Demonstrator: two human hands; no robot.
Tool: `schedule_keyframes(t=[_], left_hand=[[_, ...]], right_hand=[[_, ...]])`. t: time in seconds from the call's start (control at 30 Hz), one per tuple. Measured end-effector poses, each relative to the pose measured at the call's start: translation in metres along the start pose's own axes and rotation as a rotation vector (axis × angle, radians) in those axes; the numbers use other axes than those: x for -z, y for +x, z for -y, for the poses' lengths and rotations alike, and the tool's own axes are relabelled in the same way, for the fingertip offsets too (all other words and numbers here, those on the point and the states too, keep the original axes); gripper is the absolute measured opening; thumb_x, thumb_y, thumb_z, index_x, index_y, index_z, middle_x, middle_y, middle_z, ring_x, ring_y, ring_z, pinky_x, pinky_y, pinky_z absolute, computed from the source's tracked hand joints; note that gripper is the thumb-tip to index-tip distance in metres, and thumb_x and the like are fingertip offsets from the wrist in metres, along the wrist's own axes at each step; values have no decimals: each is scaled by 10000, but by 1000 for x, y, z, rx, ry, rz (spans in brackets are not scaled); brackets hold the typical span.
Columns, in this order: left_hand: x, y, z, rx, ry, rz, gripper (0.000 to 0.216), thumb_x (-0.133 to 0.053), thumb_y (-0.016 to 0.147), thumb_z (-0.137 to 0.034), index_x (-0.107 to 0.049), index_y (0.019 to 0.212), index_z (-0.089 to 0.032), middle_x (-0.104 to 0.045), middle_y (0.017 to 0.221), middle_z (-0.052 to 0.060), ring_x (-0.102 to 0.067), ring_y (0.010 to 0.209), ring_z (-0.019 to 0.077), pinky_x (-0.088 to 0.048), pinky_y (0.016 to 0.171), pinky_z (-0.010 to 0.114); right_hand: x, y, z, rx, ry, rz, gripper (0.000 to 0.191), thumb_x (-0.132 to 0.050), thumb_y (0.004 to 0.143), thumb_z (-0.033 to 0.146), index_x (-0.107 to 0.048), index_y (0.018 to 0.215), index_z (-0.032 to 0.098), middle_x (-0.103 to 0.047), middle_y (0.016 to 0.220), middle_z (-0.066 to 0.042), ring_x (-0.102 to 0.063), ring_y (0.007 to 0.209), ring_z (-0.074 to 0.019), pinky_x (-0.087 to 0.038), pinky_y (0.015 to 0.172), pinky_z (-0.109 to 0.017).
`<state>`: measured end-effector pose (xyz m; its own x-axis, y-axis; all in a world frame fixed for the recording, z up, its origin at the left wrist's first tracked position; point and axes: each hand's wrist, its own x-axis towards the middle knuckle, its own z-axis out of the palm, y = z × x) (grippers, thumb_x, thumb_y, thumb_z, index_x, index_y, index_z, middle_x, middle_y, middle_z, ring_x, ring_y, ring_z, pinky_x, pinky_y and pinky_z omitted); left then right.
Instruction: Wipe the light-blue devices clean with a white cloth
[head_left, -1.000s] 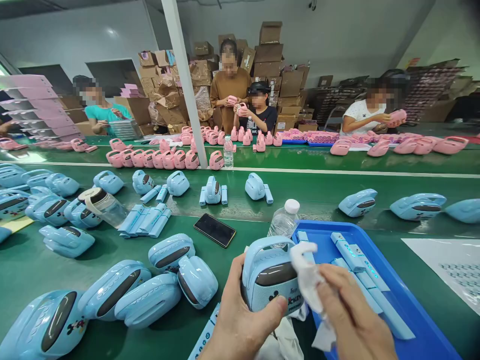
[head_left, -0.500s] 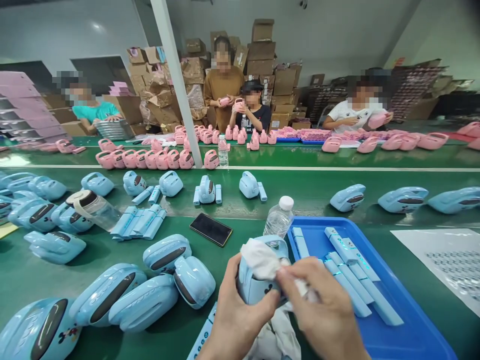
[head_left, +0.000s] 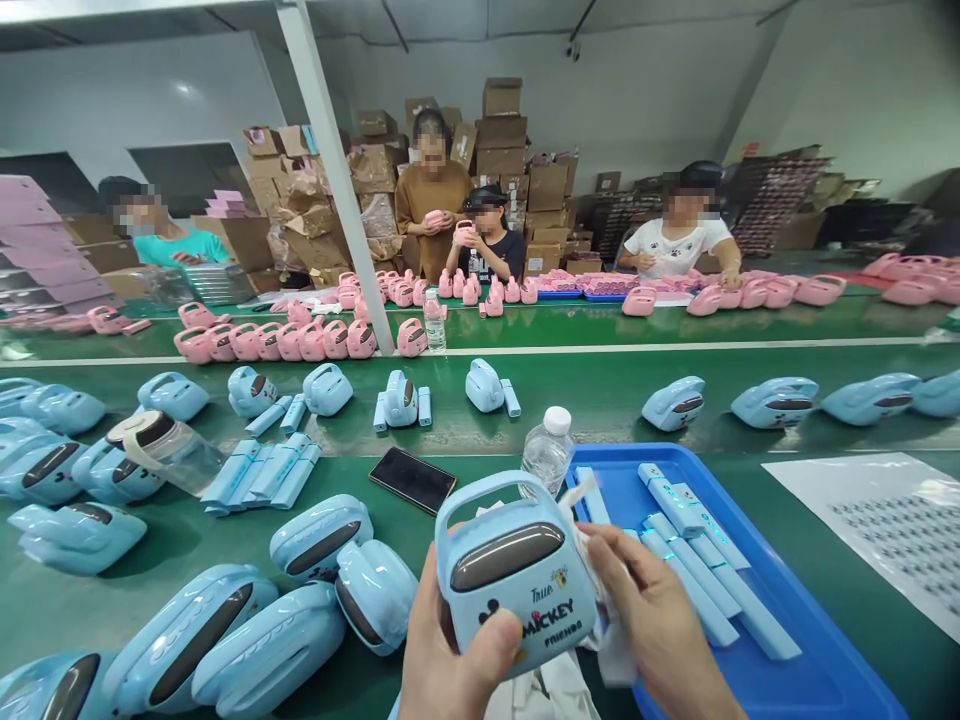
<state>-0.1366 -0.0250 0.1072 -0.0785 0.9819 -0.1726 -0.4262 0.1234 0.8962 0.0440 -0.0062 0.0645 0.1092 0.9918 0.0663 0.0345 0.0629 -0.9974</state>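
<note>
- Since the earlier frame, the pale-blue plastic handled speaker (head_left: pixel 517 570) has turned face-forward, white cloth (head_left: pixel 600 600) now behind it.
- Left hand (head_left: pixel 450 660) clasps the speaker; right hand (head_left: pixel 660 630) pinches the cloth.
- Front looks clean; many blue speakers (head_left: pixel 225 640) on the green bench (head_left: pixel 187 540) seemingly remain.

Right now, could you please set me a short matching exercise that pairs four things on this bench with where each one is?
Things:
1. blue speaker
2. white cloth
3. black phone
4. blue sticks

Places:
A. lying flat on the green bench, left of the water bottle
B. lying in the blue tray
C. held upright in the left hand
D. held in the right hand, against the speaker's side

Pairs: 1-C, 2-D, 3-A, 4-B
</note>
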Motion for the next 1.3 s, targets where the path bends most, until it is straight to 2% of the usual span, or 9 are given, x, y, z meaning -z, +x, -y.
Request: schedule_keyframes(t=[0.07, 0.17, 0.5, 0.77, 0.93, 1.03, 1.13, 1.23, 1.3], left_hand=[[-3, -2, -4, -8, -49, 29, 848, -933, 602, -576, -613, 1324, -266, -798, 1193, 97, -765, 1023, 337, -649, 799, 361], [-6, -2, -8, -41, -95, 117, 863, -936, 602, -569, -612, 1340, -261, -791, 1225, 116, -757, 1073, 384, -653, 896, 450], [3, -8, 5, -218, 199, 34, 838, -875, 759, -513, -476, 1468, -312, -671, 1459, 42, -603, 1381, 286, -512, 1112, 309], [8, -15, 25, -466, 295, -45, 705, -904, 766, -424, -596, 1400, -406, -628, 1464, 27, -596, 1354, 324, -468, 1167, 424], [15, -14, 23, -612, 366, 13, 541, -816, 867, -469, -632, 1376, -465, -616, 1463, 17, -549, 1390, 326, -452, 1151, 427], [14, -14, 17, -597, 369, -11, 568, -834, 849, -426, -630, 1378, -456, -624, 1446, 11, -576, 1347, 317, -471, 1131, 417], [7, -12, 11, -400, 322, -39, 627, -805, 875, -458, -552, 1448, -441, -609, 1495, -4, -560, 1393, 293, -471, 1138, 378], [-1, -11, 8, -296, 201, -63, 785, -786, 846, -625, -433, 1515, -415, -516, 1598, 20, -482, 1489, 302, -460, 1161, 364], [-2, -10, 8, -250, 22, -63, 1087, -885, 642, -740, -372, 1541, -405, -477, 1631, 60, -482, 1490, 382, -525, 1115, 406]], right_hand=[[-2, -7, -4, -197, 276, 110, 611, -707, 885, 743, -686, 1307, 301, -676, 804, 3, -649, 737, -187, -530, 613, -245], [-12, -16, -1, -187, 416, 223, 911, -803, 680, 854, -624, 1382, 303, -718, 876, -11, -576, 622, -161, -445, 503, -236], [-11, -14, -2, -129, 496, 42, 894, -940, 665, 639, -612, 1411, 274, -741, 1302, -109, -699, 1194, -360, -612, 930, -394], [-4, -19, 8, -25, 353, 238, 1058, -987, 613, 638, -513, 1503, 319, -716, 1345, -103, -730, 1151, -340, -629, 922, -385], [-11, -29, 14, -57, 347, 146, 1027, -1000, 624, 600, -537, 1495, 314, -727, 1349, -80, -705, 1224, -322, -605, 983, -342], [-16, -28, 17, 22, 333, 169, 850, -969, 686, 594, -616, 1402, 301, -760, 1272, -68, -731, 1174, -312, -621, 938, -314], [-20, -19, 28, 100, 203, 125, 728, -926, 765, 554, -617, 1368, 289, -776, 1158, -61, -770, 1031, -284, -649, 827, -293], [-26, -11, 39, 444, -229, -106, 798, -937, 759, 447, -544, 1429, 264, -700, 1234, -104, -723, 1097, -315, -651, 910, -367], [-32, -15, 39, 688, -511, -199, 867, -912, 781, 412, -465, 1503, 237, -608, 1363, -159, -640, 1258, -368, -613, 1033, -434]])
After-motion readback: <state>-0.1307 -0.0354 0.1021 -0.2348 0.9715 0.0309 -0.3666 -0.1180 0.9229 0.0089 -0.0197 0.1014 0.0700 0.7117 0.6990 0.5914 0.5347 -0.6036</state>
